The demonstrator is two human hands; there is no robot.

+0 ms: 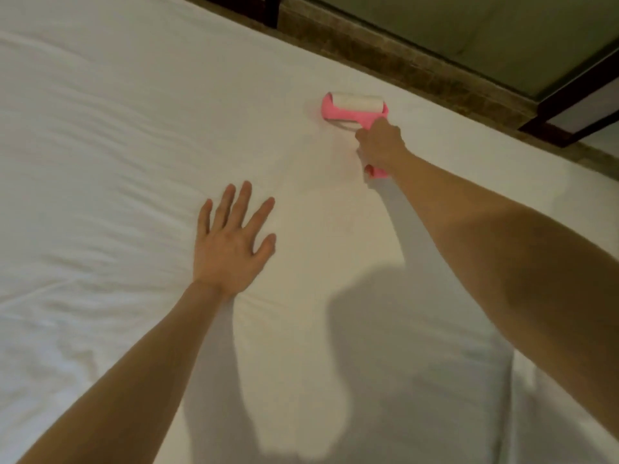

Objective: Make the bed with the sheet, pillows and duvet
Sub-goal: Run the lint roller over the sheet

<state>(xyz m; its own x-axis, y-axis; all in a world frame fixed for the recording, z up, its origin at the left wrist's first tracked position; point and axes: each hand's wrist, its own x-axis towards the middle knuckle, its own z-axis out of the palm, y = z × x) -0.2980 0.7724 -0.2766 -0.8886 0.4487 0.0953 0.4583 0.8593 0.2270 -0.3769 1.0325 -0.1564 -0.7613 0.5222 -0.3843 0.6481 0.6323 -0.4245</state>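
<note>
Warm dim light, soft shadows, blur

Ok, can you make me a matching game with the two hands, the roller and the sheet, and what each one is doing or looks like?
1 left hand
2 right hand
3 lint roller
4 sheet

A white and wrinkled
B curled tight round something
C pink with a white roll
D lies flat, spread open

Pairs: 1-D, 2-B, 3-C, 4-A
</note>
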